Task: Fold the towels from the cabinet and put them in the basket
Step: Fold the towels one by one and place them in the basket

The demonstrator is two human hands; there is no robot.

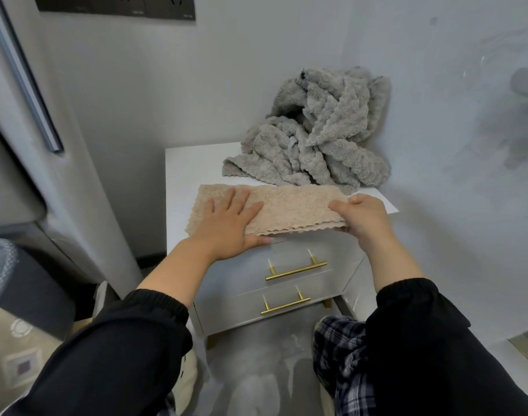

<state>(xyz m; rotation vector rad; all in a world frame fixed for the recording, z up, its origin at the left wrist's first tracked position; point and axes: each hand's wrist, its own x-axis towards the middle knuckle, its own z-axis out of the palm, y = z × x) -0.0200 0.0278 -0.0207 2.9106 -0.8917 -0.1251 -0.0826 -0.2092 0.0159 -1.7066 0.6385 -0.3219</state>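
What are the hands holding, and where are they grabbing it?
The right hand pinches the beige towel at its right end. The left hand only presses flat on its left part.

home bedroom corner, nightstand (178, 163), wall sockets (115, 6)

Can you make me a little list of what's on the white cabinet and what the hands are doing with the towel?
Towel being folded: beige fluffy towel, folded into a long strip, at the front edge of the white cabinet top
Left hand: lies flat on the towel's left part, fingers straight
Right hand: grips the towel's right end
Waiting pile: grey fluffy towels, crumpled in a heap at the back right, by the wall
Drawers: two, each with a gold bar handle
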